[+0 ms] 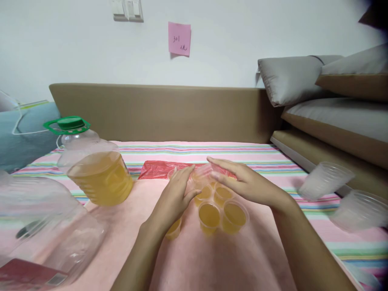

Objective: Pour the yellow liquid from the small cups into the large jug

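Left hand (172, 198) and right hand (247, 182) angled in, fingers stretched, narrow gap between; honestly can't tell if you're gripping blurry clear cup (202, 173) there. Watch out: dropped cup or dipping wrist could tip filled cups (209, 215), soak pink cloth (189, 262). Clear cup's between your fingertips; filled ones crowd below, one half-hidden behind left hand.

Head camera faces forward and down across striped sheet (200, 150) to wall (224, 52); left hand (174, 193), right hand (247, 185) close.
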Available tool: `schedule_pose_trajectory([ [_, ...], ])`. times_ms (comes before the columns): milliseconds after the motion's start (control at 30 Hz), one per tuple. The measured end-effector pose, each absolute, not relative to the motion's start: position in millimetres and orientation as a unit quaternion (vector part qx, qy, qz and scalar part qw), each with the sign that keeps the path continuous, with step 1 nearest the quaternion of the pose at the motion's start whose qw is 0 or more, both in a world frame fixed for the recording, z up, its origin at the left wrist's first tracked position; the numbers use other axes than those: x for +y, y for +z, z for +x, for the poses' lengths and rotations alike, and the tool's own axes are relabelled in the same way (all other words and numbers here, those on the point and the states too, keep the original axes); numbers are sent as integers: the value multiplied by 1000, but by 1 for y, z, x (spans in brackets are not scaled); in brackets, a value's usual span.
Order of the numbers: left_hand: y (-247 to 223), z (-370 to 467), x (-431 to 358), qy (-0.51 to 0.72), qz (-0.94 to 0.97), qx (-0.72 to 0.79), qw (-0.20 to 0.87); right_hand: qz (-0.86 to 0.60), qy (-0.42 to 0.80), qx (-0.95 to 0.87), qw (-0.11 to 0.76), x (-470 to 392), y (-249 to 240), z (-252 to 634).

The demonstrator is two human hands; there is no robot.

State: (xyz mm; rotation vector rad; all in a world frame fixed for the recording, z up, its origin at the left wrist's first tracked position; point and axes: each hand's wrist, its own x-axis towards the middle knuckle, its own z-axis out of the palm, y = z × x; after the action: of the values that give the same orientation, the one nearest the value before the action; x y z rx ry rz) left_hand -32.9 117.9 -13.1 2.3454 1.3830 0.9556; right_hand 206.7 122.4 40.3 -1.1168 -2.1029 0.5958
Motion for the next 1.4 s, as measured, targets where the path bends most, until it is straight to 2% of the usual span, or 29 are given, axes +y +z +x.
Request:
schedule_pose_trajectory([
  [167, -13, -32, 119, 334, 809, 468, 124, -414, 180, -831, 325, 120, 45, 209],
  [267, -13, -32, 120, 339, 823, 447, 93, -400, 170, -857, 277, 116, 50, 208],
  [667, 1, -19, 113, 348, 861, 370, 24, -469, 138, -843, 224, 114, 52, 172],
  [900, -4, -34, 114, 340, 852, 397, 36, -474, 135, -837, 236, 127, 55, 171],
  [1100, 10, -61, 103, 369, 812, 452, 22, -467, 156, -853, 175, 131, 61, 177],
  [1400, 21, -78, 95, 428, 759, 491, -5, -484, 122, -853, 155, 139, 55, 173],
])
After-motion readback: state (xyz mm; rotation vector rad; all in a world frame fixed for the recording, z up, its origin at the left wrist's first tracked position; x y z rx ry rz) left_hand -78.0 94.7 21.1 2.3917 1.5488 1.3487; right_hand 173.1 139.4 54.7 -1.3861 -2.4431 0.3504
